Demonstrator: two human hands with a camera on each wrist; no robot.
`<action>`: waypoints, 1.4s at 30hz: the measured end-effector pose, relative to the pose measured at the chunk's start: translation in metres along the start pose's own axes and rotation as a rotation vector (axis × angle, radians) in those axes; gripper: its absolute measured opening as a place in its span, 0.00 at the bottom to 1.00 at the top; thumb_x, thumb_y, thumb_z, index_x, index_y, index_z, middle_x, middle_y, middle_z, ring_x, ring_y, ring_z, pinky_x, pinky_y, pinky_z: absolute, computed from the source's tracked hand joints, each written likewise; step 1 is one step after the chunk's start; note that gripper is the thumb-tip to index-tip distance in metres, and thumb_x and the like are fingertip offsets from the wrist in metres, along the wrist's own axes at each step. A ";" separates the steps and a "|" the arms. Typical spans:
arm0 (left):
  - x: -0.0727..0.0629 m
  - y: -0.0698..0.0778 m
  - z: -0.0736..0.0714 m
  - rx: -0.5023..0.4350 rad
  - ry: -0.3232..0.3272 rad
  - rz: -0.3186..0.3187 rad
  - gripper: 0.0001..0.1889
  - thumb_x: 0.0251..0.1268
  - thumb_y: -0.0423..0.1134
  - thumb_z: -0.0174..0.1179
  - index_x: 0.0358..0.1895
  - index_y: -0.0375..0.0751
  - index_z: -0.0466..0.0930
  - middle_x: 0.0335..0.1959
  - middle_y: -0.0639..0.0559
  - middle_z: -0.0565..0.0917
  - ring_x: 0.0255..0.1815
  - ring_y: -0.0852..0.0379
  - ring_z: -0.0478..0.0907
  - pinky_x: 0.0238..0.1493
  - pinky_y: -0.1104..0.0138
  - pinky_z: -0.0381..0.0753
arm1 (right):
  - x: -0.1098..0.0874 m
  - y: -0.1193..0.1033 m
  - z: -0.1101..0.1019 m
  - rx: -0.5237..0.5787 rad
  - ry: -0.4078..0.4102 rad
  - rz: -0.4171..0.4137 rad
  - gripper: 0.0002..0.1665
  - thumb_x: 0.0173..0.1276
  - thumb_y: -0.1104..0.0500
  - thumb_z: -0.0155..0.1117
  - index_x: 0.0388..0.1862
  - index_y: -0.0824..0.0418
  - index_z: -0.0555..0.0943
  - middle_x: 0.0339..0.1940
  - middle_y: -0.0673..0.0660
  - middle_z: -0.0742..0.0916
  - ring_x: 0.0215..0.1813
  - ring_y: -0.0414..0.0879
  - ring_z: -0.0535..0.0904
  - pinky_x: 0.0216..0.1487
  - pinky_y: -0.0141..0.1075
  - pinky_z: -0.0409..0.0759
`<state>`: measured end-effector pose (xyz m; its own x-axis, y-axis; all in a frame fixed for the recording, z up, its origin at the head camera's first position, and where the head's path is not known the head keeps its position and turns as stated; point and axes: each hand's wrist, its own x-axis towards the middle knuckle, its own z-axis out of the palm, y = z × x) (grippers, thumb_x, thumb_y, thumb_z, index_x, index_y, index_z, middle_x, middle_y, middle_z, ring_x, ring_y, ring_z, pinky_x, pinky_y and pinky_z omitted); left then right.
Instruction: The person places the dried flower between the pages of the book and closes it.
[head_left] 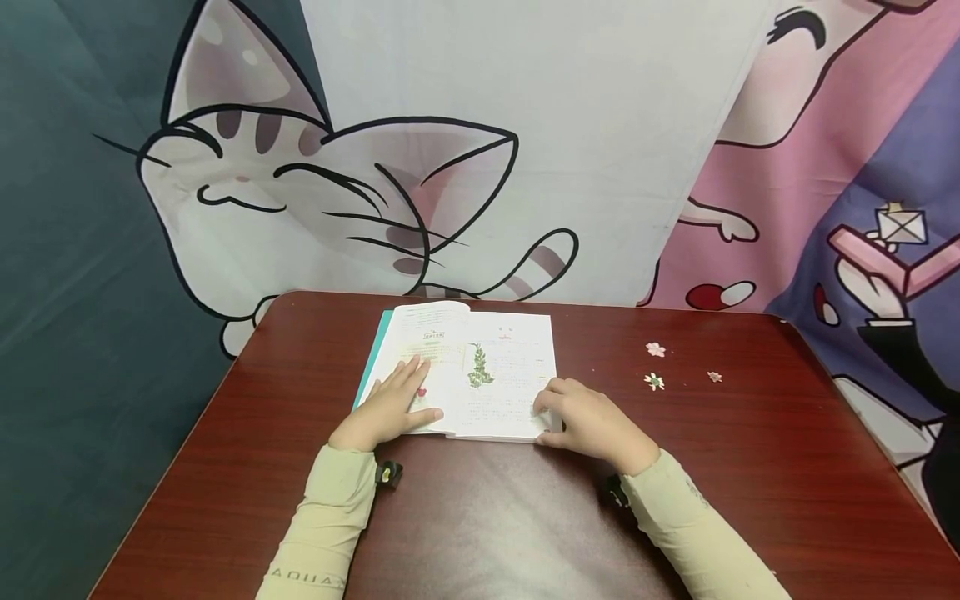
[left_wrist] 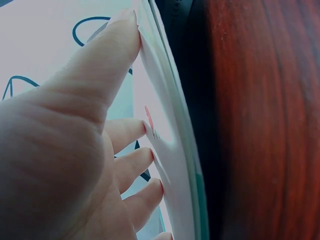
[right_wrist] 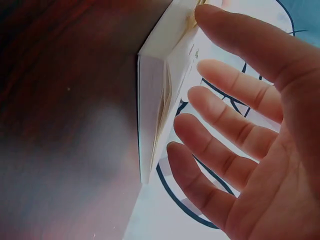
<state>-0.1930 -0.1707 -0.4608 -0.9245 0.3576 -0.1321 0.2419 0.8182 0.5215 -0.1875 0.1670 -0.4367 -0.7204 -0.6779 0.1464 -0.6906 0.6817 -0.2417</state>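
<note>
An open book [head_left: 517,358] lies on the table, its teal cover showing along the left edge. A green leafy sprig [head_left: 478,368] is on the right page near the fold. My left hand [head_left: 382,410] rests on the left page with fingers spread, beside a small red mark [head_left: 422,392]; in the left wrist view its fingertips press against the page. At the lower outer corner of the right page is my right hand [head_left: 596,421], fingers loosely bent. The right wrist view shows its thumb near the edge of the book [right_wrist: 150,100] and the fingers apart over the page.
The book lies on a dark red-brown table [head_left: 480,517], near its far edge. To the right are a pale pink flower [head_left: 656,349], a white flower with green [head_left: 654,382] and a smaller pink flower [head_left: 715,377]. A cartoon-cat cloth [head_left: 600,125] hangs behind.
</note>
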 end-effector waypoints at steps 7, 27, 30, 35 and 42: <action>0.000 0.000 -0.001 0.002 -0.002 -0.002 0.46 0.71 0.55 0.62 0.81 0.33 0.51 0.82 0.34 0.49 0.81 0.31 0.45 0.72 0.31 0.46 | -0.002 0.002 -0.002 0.006 0.015 0.005 0.19 0.55 0.49 0.82 0.39 0.53 0.83 0.35 0.46 0.77 0.34 0.39 0.72 0.29 0.33 0.72; 0.000 0.002 -0.001 0.002 -0.005 0.001 0.46 0.71 0.56 0.61 0.80 0.32 0.51 0.82 0.34 0.49 0.81 0.30 0.45 0.72 0.31 0.47 | -0.004 0.000 -0.010 0.192 0.177 0.026 0.26 0.59 0.49 0.79 0.53 0.56 0.82 0.54 0.52 0.78 0.39 0.47 0.79 0.41 0.38 0.79; 0.000 0.002 -0.001 0.005 -0.007 -0.001 0.46 0.71 0.56 0.61 0.81 0.33 0.51 0.82 0.34 0.49 0.81 0.31 0.45 0.73 0.32 0.46 | -0.003 -0.001 -0.009 0.286 0.234 0.043 0.21 0.61 0.53 0.78 0.51 0.57 0.83 0.52 0.52 0.78 0.35 0.49 0.77 0.38 0.34 0.77; -0.001 0.002 -0.001 0.003 -0.007 -0.008 0.46 0.71 0.55 0.62 0.81 0.34 0.50 0.82 0.35 0.49 0.81 0.32 0.44 0.73 0.32 0.46 | 0.001 -0.003 -0.005 0.442 0.382 0.097 0.12 0.67 0.65 0.70 0.49 0.61 0.83 0.50 0.55 0.79 0.32 0.45 0.78 0.35 0.30 0.79; -0.001 0.002 -0.002 0.006 -0.008 -0.011 0.46 0.71 0.56 0.61 0.81 0.33 0.50 0.82 0.34 0.49 0.81 0.31 0.45 0.73 0.32 0.46 | 0.016 -0.008 0.001 0.837 0.552 0.360 0.26 0.66 0.78 0.52 0.64 0.69 0.74 0.59 0.67 0.79 0.43 0.44 0.83 0.45 0.32 0.83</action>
<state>-0.1925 -0.1701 -0.4581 -0.9246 0.3524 -0.1445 0.2339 0.8248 0.5147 -0.1934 0.1502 -0.4338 -0.9477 -0.1119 0.2988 -0.3183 0.2688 -0.9091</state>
